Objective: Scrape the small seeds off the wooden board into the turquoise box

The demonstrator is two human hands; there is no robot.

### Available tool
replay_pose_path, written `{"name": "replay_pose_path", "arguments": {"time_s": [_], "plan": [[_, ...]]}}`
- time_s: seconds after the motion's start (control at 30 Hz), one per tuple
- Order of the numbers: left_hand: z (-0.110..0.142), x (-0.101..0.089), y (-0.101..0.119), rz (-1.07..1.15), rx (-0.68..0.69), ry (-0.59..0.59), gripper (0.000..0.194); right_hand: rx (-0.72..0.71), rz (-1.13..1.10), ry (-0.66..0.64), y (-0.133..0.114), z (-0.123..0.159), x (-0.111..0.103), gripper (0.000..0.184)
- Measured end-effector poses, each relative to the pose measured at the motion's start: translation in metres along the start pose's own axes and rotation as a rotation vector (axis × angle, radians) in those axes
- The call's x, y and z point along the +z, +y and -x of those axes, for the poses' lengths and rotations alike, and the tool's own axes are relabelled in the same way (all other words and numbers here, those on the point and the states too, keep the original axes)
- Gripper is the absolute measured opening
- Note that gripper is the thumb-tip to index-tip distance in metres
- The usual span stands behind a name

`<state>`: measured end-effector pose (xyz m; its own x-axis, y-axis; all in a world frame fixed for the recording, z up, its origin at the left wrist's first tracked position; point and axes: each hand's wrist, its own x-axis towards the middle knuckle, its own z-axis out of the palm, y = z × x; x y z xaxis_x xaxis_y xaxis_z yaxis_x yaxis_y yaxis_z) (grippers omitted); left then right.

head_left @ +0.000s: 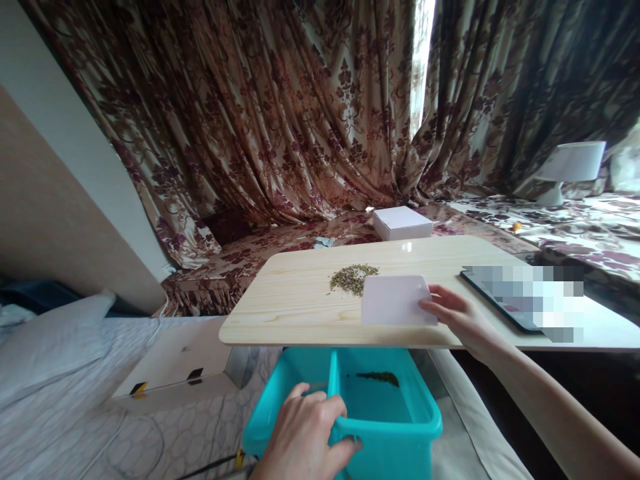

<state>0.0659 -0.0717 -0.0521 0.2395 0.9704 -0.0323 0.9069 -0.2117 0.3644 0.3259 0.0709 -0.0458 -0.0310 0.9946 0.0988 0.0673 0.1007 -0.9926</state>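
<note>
In my right hand (457, 317) is a flat white scraper (395, 301), pinched at its right edge just above the wooden table top (295, 313). Left of and behind the scraper lies a loose pile of small greenish grains (353, 277), partly covered by it. Below the table's front edge stands a turquoise bin (385, 433), split by a divider into two compartments. More of the same grains (380, 378) lie in its right compartment. My left hand (307, 433) grips the bin's near rim by the divider, hiding part of the left compartment.
A dark-edged tablet-like panel (500, 303), partly blurred out, lies on the table's right side. Behind the table sits a white box (403, 222). A larger carton (180, 357) rests on the bed at left. A lamp (575, 163) stands at far right.
</note>
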Motion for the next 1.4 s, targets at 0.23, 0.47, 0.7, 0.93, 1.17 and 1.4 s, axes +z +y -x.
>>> {"name": "replay_pose_path", "arguments": {"time_s": [0.23, 0.47, 0.7, 0.93, 1.17, 1.4], "plan": [[-0.011, 0.005, 0.016, -0.031, 0.063, -0.078, 0.021, -0.083, 0.021, 0.278, 0.016, -0.038, -0.012, 0.024], [-0.014, 0.004, 0.025, -0.025, 0.061, -0.107, 0.022, -0.092, 0.045, 0.199, 0.011, -0.046, 0.002, 0.016], [-0.012, 0.01, 0.014, -0.013, 0.054, -0.091, 0.021, -0.102, 0.049, 0.148, 0.011, -0.047, 0.014, 0.015], [-0.009, 0.009, 0.011, -0.004, 0.036, -0.076, 0.019, -0.105, 0.082, 0.148, 0.01, -0.044, 0.013, 0.016], [-0.01, 0.01, 0.008, -0.002, 0.015, -0.087, 0.02, -0.12, 0.104, 0.108, 0.007, -0.041, 0.016, 0.018], [-0.012, 0.009, 0.007, -0.005, 0.02, -0.086, 0.018, -0.107, 0.115, 0.144, 0.006, -0.036, 0.009, 0.017]]}}
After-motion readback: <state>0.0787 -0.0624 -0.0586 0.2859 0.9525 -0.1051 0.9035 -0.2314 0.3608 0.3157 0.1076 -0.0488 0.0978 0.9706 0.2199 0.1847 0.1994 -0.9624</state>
